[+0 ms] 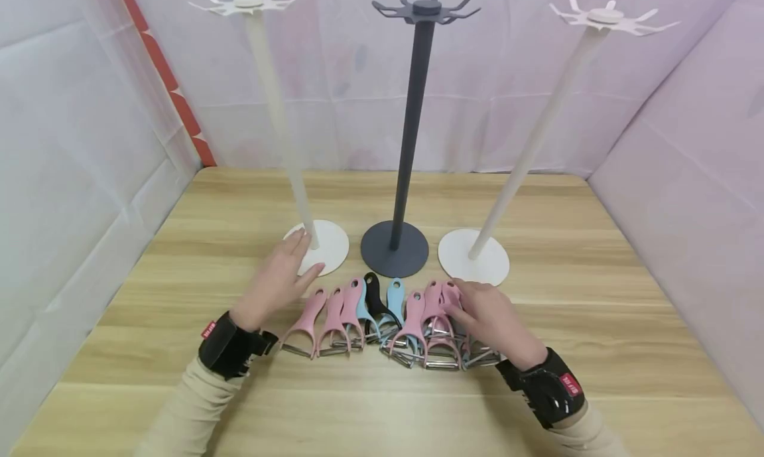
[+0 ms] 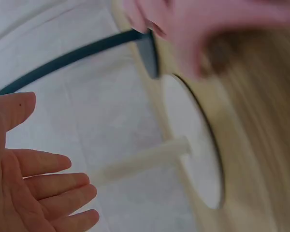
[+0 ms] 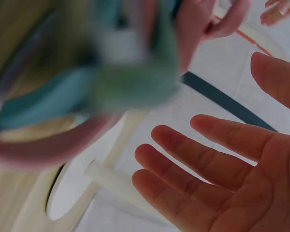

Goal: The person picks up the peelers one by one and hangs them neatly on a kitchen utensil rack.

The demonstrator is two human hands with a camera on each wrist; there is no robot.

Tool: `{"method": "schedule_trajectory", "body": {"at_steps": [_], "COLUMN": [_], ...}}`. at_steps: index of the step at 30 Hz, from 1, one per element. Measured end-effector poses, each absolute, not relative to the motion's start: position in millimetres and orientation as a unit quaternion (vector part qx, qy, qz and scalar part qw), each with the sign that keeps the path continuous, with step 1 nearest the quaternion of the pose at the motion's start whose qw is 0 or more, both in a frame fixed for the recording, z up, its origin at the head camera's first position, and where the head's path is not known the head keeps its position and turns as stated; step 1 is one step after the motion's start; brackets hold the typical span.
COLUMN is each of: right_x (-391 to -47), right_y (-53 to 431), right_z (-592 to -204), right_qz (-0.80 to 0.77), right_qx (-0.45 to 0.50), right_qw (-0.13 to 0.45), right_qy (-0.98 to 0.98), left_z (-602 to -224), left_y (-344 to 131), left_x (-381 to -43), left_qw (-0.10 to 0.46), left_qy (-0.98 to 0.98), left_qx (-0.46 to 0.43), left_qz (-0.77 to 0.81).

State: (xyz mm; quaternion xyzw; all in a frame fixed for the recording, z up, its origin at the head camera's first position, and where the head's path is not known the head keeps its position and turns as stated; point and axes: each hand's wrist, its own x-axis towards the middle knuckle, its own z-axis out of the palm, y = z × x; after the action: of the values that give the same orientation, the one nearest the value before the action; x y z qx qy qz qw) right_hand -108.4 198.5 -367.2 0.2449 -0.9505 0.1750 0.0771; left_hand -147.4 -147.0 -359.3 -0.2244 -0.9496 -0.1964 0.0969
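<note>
Y-shaped peelers lie in a crowded row on the table, handles pointing away: several pink peelers point(image 1: 414, 314), a black peeler point(image 1: 373, 296) and light blue peelers point(image 1: 395, 294), some overlapping. My left hand point(image 1: 276, 281) is over the near-left edge of the left white stand's base point(image 1: 334, 245), and its palm holds nothing in the left wrist view. At the right end of the row is my right hand point(image 1: 489, 316), thumb over the pink handles. The right wrist view shows that hand point(image 3: 232, 169) with loosely extended fingers, apart from the blurred peelers point(image 3: 53, 96).
A dark grey stand point(image 1: 408, 132) rises between the left white stand point(image 1: 277, 105) and the right white stand point(image 1: 537, 135). Each has a round base and a ring of hooks on top. Pale cloth point(image 1: 352, 79) hangs behind the wooden table point(image 1: 382, 410).
</note>
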Motion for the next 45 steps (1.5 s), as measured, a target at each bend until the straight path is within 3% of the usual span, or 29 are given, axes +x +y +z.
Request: {"method": "schedule_trajectory", "body": {"at_steps": [6,13,23,30,45], "right_x": [-106,-104,-95,-87,-83], "right_y": [211,218,221,225,229], "right_z": [-368,-369,-375,-385,-381], "right_qz": [0.168,0.155,0.177,0.198,0.201], "right_qx": [0.228,0.190,0.138,0.130,0.090], "right_qw": [0.058,0.029,-0.058,-0.044,-0.041], "right_qy": [-0.957,-0.969,-0.973,-0.971,-0.975], "left_z": [-375,-391,-407,-433,-412], "left_y": [-166,-185,-194,-191,-173], "left_x": [-166,-199,-217,-221,-210], "left_qw": [0.032,-0.095,-0.187,-0.198,-0.234], "left_qy": [-0.962,-0.970,-0.957,-0.954,-0.954], "left_qx": [-0.209,-0.191,-0.176,-0.175,-0.155], "left_qz": [-0.172,-0.118,-0.136,-0.139,-0.103]}}
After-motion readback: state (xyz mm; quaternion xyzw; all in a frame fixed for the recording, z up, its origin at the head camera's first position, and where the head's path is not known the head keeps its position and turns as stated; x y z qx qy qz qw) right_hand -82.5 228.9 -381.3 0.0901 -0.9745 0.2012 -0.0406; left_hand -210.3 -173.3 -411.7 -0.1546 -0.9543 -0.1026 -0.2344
